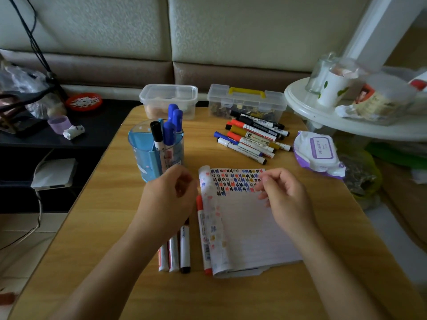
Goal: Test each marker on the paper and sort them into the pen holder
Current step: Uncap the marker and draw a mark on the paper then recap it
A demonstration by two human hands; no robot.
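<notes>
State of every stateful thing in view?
Blue translucent pen holder, upright, capped markers inside
Lined white notepad, open, left page curled over
Red-capped white marker, capped, lying beside notepad
Loose marker pile, capped, lying
Clear lidded box, shut
Yellow-handled clear case, shut
Left hand, curled beside page, grip unclear
Right hand, fingertips at page, grip unclear

Pen holder (pixel 147 155) left of paper (pixel 251 229)

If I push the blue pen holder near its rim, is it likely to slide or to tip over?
Probably slide: the pen holder looks wide and squat. The markers in it stand well above the rim, so a high push might rock it. Clear plastic suggests it is light.
</notes>
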